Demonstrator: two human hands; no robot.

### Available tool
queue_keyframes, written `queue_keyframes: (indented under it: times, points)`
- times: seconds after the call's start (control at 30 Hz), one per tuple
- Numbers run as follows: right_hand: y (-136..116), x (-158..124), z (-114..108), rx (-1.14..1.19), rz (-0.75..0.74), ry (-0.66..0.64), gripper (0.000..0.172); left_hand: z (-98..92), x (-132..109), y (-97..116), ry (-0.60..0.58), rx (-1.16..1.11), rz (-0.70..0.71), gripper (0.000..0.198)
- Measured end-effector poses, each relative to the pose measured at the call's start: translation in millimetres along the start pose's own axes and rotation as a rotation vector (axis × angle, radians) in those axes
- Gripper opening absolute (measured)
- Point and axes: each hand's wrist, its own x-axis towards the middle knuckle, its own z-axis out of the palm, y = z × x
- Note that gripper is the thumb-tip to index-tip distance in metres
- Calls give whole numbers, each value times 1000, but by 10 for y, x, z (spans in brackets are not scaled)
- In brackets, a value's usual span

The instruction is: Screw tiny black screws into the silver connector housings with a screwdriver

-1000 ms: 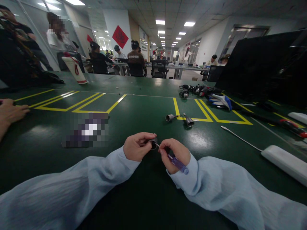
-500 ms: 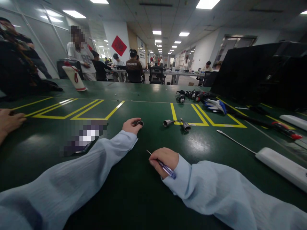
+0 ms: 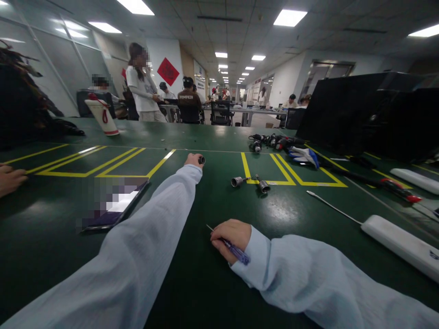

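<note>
My left hand (image 3: 193, 159) reaches out over the green table, its fingers closed around a small round metal connector (image 3: 202, 160) whose dark open end faces right. Nearer to me, my right hand (image 3: 233, 234) rests low over the table and grips a thin screwdriver (image 3: 240, 254) with a see-through purple handle. The screwdriver's tip sticks out past the fingers to the left. Between and beyond the hands lie two more cup-shaped metal connectors, one on the left (image 3: 236, 182) and one on the right (image 3: 264, 186), close together by a yellow tape line.
A dark tablet-like device (image 3: 113, 208) lies left of my left arm. Another person's hand (image 3: 10, 179) rests at the left edge. Farther back are a white cup (image 3: 104, 118), a heap of connectors (image 3: 257, 145) and a blue-white glove (image 3: 305, 156). A white power strip (image 3: 398, 240) lies right.
My left hand has moved farther away over the table, carrying the metal connector with it. My right hand stays nearly in place with the screwdriver. The view has shifted slightly.
</note>
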Motion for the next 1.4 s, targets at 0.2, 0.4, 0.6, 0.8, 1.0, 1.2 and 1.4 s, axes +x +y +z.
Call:
queue_keyframes:
  times: [0.2,0.4,0.6,0.8,1.0,1.2,1.4]
  points:
    - [23,32,-21,19,-5,-5,8,-6,-12,124,-14,101,98,31]
    - [17,36,-41,78,5,8,10,-77,-269,287,36,100,317,29]
    - [-27,10,-115,283,184,80,12,-148,-875,358,48,22,454,28]
    - [-58,-103,-313,831,449,152,31,-308,-1554,406,110,-323,680,27]
    - [15,-184,-550,1045,486,120,39,-432,-1687,466,12,-348,716,21]
    - [153,-181,-607,1237,563,142,17,-453,-1735,500,-158,-316,570,26]
    - [109,-210,-572,1236,553,161,12,-476,-1795,543,-297,-308,585,20]
